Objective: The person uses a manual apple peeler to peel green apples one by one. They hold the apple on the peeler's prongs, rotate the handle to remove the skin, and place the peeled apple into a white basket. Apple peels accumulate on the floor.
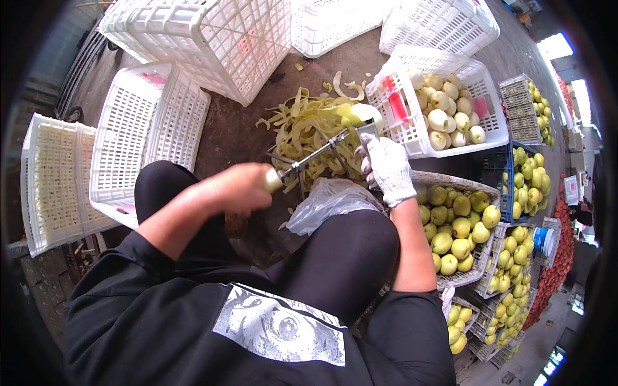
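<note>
My left hand, bare and slightly blurred, is closed around the handle of a hand-cranked peeler with a metal shaft. At the shaft's far end sits a pale, partly peeled fruit, likely a pear. My right hand, in a white knit glove, grips a metal peeling blade holder against that fruit. Long yellow-green peels lie heaped under and behind the shaft. A clear plastic bag lies by my right knee. Whether the blade is cutting cannot be told.
Peeled fruit fills part of a white plastic crate at the right. Nearer me stands a crate of unpeeled yellow-green pears, with a blue crate and more crates beyond. White crates stand at the front and left.
</note>
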Motion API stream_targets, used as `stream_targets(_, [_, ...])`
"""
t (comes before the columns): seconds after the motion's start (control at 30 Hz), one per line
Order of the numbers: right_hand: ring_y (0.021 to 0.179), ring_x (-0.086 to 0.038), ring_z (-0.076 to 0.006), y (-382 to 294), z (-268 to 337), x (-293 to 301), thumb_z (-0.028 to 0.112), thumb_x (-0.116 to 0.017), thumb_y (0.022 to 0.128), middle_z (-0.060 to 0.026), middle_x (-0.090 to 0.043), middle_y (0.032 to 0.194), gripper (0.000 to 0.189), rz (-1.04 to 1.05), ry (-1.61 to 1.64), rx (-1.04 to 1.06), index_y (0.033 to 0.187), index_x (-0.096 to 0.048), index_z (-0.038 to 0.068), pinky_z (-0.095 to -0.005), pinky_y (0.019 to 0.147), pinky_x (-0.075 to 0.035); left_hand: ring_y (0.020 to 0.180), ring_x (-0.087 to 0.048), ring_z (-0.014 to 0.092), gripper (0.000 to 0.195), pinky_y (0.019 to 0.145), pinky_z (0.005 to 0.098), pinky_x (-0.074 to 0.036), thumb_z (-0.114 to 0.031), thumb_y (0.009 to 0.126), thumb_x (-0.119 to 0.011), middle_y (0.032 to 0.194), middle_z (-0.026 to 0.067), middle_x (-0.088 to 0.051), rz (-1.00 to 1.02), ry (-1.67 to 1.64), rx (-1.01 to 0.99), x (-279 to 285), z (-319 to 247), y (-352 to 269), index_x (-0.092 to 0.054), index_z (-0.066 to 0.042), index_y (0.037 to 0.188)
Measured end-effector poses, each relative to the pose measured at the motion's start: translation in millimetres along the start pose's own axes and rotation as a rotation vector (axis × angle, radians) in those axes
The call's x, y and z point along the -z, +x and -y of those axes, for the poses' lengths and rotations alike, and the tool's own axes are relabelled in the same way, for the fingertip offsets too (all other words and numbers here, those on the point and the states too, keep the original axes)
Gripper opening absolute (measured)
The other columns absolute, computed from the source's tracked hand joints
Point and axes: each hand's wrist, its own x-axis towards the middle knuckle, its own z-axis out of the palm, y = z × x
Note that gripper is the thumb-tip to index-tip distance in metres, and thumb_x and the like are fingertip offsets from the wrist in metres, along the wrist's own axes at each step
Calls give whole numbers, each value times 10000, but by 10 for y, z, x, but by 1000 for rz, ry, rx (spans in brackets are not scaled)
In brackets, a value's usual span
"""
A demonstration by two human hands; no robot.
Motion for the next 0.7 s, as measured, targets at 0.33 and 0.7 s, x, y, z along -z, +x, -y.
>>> stream_targets(0.33, [597, -645, -258, 49, -229, -63, 404, -579, 998, -154, -692, 755, 385, -25, -301, 220, 918, -704, 49, -378, 633, -524, 874, -714, 353, 296, 808, 468, -553, -155, 795, -637, 870, 196, -710, 61, 285, -171, -323, -248, -167, -626, -72, 1079])
stream_targets(0.7, [582, -644, -210, -245, -404, 346, 363, -604, 985, -122, -672, 743, 347, -141, -153, -177, 1035, -692, 31, -362, 578, -545, 803, -719, 370, 402, 784, 455, -565, -176, 778, -627, 816, 210, -710, 150, 209, -256, -600, 9, 289, -608, -6, 1142])
